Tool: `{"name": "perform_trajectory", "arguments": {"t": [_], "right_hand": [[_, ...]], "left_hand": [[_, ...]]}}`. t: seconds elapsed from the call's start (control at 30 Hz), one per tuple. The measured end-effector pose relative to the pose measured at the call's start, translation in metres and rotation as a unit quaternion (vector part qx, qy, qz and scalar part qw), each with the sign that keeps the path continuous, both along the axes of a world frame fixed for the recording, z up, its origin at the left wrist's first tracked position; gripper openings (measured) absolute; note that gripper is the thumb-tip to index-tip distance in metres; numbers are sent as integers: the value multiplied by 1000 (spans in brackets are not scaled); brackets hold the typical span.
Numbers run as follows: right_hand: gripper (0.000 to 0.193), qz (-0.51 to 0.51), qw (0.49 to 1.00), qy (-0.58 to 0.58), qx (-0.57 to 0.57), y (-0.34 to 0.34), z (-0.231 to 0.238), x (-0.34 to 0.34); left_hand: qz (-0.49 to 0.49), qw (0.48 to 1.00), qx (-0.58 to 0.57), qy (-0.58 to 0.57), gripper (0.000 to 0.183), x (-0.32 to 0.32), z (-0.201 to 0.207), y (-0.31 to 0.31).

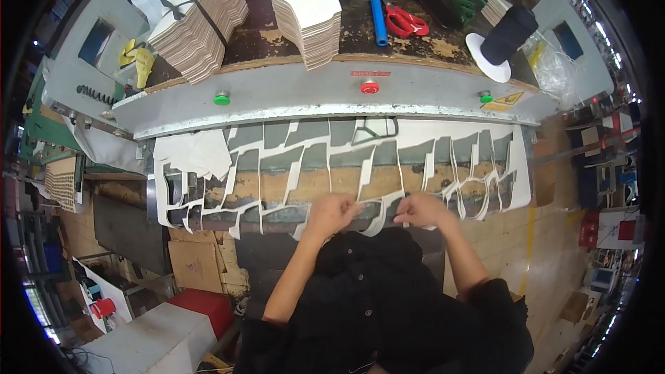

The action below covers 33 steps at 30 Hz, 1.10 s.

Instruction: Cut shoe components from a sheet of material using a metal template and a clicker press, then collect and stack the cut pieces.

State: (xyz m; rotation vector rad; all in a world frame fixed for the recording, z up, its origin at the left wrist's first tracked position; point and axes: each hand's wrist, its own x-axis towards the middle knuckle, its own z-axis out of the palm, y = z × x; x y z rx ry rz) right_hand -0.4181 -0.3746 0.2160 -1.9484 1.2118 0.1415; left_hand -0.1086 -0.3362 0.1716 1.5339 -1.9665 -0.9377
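A white sheet (454,130) full of cut-out gaps, left as thin strips, lies across the machine bed in front of me. My left hand (334,213) is closed at the sheet's near edge, its fingers pinching a strip. To the right, my right hand (421,209) has its fingers pressed together on another strip of the same edge. Between the hands a narrow white strip curls down. On the far part of the sheet sits a metal cutting die (376,130). A loose heap of white cut pieces (194,151) covers the sheet's left end.
Beyond the bed runs a grey machine beam (291,90) with green buttons and a red one. Its top shelf carries stacks of cut pieces (307,14), a blue tube (377,10), red-handled scissors (405,22) and a black spool (508,34). Cardboard (197,263) lies at lower left.
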Motion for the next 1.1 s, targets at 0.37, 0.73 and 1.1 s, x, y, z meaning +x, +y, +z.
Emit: {"name": "perform_trajectory", "arguments": {"t": [0.37,0.73,1.1], "right_hand": [[58,210,881,47,-421,-113,-76,83],[49,-601,600,-521,-91,36,-51,69],[54,-523,769,-349,-117,53,1,59]], "left_hand": [[28,987,-96,-129,98,-15,-85,-26],[98,966,-102,217,42,-44,-16,7],[212,974,76,-11,33,52,-37,-27]]}}
